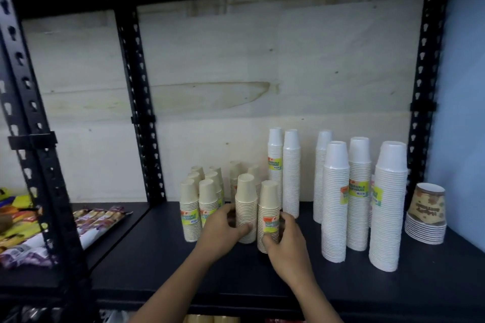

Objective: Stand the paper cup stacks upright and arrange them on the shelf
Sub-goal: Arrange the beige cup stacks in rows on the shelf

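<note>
Head view: a person's left hand (pixel 225 228) is curling its fingers round a tan stack (pixel 246 202), while the right hand (pixel 287 240) is gripping a labelled stack (pixel 268 204) touching it. Both stacks are standing upright on the shelf (pixel 162 257), apparently being squared into rows. White stacks (pixel 359 191) are standing right of the fingers. The cups are nested rim-down, their insides hidden.

Short cup stacks (pixel 189 207) left of tall stacks (pixel 359 191); all on shelf (pixel 157 257).

Head camera looks slightly down, close onto the shelf (pixel 162 257).
</note>
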`<state>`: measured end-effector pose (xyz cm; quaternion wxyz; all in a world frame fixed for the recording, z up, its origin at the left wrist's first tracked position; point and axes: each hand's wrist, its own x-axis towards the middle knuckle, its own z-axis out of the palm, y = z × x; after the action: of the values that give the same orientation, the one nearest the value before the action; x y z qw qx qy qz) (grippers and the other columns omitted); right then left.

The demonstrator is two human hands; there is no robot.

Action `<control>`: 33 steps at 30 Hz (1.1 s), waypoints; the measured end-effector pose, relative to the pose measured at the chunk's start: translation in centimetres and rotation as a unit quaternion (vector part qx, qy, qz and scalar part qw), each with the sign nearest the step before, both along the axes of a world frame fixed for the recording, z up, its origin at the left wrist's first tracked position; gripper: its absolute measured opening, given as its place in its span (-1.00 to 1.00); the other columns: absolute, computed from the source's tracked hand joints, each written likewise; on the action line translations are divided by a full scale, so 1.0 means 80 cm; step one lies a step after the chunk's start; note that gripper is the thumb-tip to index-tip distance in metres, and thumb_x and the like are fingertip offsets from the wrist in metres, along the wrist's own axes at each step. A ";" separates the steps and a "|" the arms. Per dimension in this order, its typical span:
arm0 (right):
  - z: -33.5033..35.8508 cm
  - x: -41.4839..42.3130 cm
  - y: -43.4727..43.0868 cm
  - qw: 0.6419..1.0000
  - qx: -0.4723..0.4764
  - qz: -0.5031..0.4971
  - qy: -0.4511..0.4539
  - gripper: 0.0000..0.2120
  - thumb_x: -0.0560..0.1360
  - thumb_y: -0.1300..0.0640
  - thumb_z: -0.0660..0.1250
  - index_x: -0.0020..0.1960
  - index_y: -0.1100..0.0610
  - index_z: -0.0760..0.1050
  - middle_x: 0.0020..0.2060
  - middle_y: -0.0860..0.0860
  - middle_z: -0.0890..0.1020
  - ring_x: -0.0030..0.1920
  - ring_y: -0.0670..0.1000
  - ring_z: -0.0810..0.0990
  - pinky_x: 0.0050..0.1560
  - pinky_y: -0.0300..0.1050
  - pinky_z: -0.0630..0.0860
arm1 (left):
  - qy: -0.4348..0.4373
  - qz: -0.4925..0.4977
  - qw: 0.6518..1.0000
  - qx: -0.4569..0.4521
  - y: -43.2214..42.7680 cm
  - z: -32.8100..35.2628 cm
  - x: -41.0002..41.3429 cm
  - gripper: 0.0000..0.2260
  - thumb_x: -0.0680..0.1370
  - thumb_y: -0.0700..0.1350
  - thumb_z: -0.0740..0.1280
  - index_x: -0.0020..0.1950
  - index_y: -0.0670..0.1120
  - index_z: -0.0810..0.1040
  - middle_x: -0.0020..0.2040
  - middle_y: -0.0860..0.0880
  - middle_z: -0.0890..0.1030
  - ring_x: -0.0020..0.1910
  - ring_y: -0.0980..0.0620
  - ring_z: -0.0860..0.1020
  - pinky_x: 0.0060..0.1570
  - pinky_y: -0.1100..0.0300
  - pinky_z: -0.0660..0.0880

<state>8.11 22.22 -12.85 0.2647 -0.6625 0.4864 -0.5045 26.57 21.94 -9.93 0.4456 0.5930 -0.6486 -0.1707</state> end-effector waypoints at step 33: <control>-0.020 0.153 -0.005 0.998 -0.033 0.050 0.035 -0.48 0.40 -0.03 0.57 0.19 -0.01 0.34 0.06 -0.03 0.48 -0.02 -0.11 0.56 -0.02 -0.08 0.61 | 0.060 0.125 0.989 -0.056 0.070 -0.055 0.149 -0.43 0.39 0.08 0.58 0.28 0.12 0.38 0.07 0.20 0.59 0.02 0.37 0.54 -0.10 0.52 0.47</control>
<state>20.31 21.79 -14.46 0.2500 -0.7118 0.4445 -0.4829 38.46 27.54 -14.31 0.5340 0.6322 -0.5500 -0.1126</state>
